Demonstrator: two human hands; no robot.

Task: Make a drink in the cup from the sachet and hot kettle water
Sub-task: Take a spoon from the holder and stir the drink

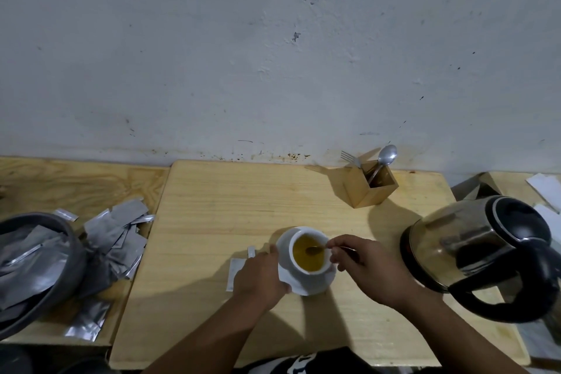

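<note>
A white cup (306,284) stands on the wooden table (218,222), filled with yellow-brown drink (306,261). My left hand (258,276) grips the cup's left side. My right hand (361,264) pinches the handle of a spoon (315,250) whose bowl dips into the drink. A torn silver sachet (235,270) lies flat on the table just left of the cup, partly under my left hand. The steel and black kettle (482,252) stands at the right, close to my right wrist.
A wooden cutlery box (372,188) with a fork and a spoon stands at the back right. On the left table lie several silver sachets (118,237) and a grey bowl (60,276) holding more. The wall rises right behind the table.
</note>
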